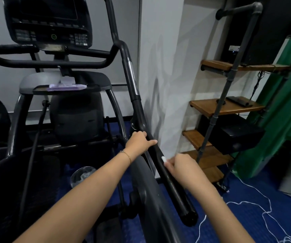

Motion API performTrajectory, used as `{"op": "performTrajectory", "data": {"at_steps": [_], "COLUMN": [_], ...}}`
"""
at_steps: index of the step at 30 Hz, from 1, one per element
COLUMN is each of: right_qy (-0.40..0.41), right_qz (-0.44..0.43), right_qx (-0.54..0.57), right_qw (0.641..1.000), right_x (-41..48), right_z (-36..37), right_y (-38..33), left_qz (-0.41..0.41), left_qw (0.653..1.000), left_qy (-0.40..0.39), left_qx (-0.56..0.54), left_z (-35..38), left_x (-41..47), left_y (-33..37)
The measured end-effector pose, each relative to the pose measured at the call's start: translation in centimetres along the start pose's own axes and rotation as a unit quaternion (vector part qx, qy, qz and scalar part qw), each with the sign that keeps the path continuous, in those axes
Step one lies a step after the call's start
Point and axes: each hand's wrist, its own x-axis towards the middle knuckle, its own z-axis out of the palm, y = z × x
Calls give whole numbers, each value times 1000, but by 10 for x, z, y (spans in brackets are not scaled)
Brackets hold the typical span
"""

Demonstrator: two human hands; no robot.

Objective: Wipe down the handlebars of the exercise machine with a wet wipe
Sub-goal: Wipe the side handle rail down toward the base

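The black right handlebar (172, 181) of the exercise machine slants from the console down toward me, ending in a capped tip (189, 217). My left hand (138, 141) grips the bar higher up, thumb lying along it. Lower on the bar, my right hand (181, 166) presses a small white wet wipe (164, 159) against the bar; only a corner of the wipe shows past my fingers. A silver sensor strip (132, 76) runs along the upper part of the bar. A purple pack of wipes (65, 87) lies on the machine's tray.
The console (48, 21) and the front crossbars (50, 63) stand at the upper left. A white wall (162, 67) is close beside the bar. Wooden shelves on pipes (225, 107) stand at the right, with a green curtain (285, 106). A white cord (257, 204) trails over the blue floor.
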Motion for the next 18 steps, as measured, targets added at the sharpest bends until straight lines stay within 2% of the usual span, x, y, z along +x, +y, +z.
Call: {"op": "performTrajectory", "data": {"at_steps": [2, 4, 6, 9, 11, 13, 16, 18], "right_qy": [28, 2, -13, 1, -2, 5, 16, 15], "right_qz": [-30, -34, -31, -59, -89, -123, -118, -105], "right_qx": [92, 228, 275, 244, 191, 88, -85, -122], "right_qw": [995, 973, 961, 968, 977, 989, 989, 987], "right_x": [27, 43, 45, 11, -17, -42, -47, -27], "right_z": [6, 8, 9, 3, -2, -1, 0, 1], "right_y": [2, 9, 20, 27, 32, 36, 19, 2], "left_qz": [5, 10, 24, 79, 110, 114, 113, 115], "left_qw": [999, 993, 985, 969, 960, 959, 955, 950], "left_qy": [-5, -6, 5, 41, 35, 20, 0, -11], "left_qx": [52, 116, 171, 231, 256, 258, 274, 291], "left_z": [-3, -4, -4, -4, -4, -7, -13, -17], "left_x": [1, 0, -1, 1, 5, 6, 4, 3], "left_y": [0, 1, 2, -2, -6, -6, -4, -2]}}
